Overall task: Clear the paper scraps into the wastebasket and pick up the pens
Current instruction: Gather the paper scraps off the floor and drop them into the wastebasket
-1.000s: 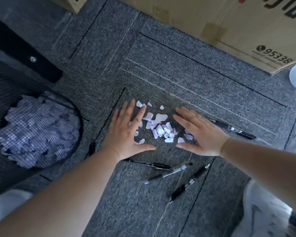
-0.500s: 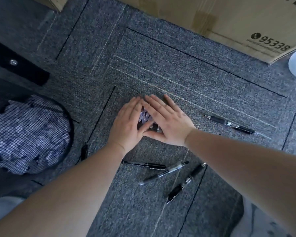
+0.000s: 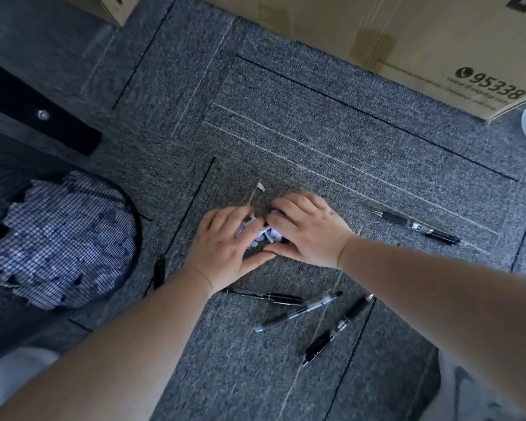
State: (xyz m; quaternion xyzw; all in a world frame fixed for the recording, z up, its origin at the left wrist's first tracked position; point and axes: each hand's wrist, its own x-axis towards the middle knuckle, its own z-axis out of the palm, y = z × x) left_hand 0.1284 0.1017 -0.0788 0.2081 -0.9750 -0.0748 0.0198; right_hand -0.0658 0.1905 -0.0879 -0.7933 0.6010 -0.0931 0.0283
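Now your left hand (image 3: 225, 247) and right hand (image 3: 307, 232) curl round the small white torn paper scraps (image 3: 266, 233), just right of the round black mesh wastebasket (image 3: 128, 214). Paper bits are light and floppy, so scoop from underneath. One scrap (image 3: 260, 186) sits loose just beyond.

grey carpet floor (image 3: 286, 132), cardboard box (image 3: 377, 31) at the far edge

the box bears the number 95338; a black bar (image 3: 37, 117) with a screw lies far left.
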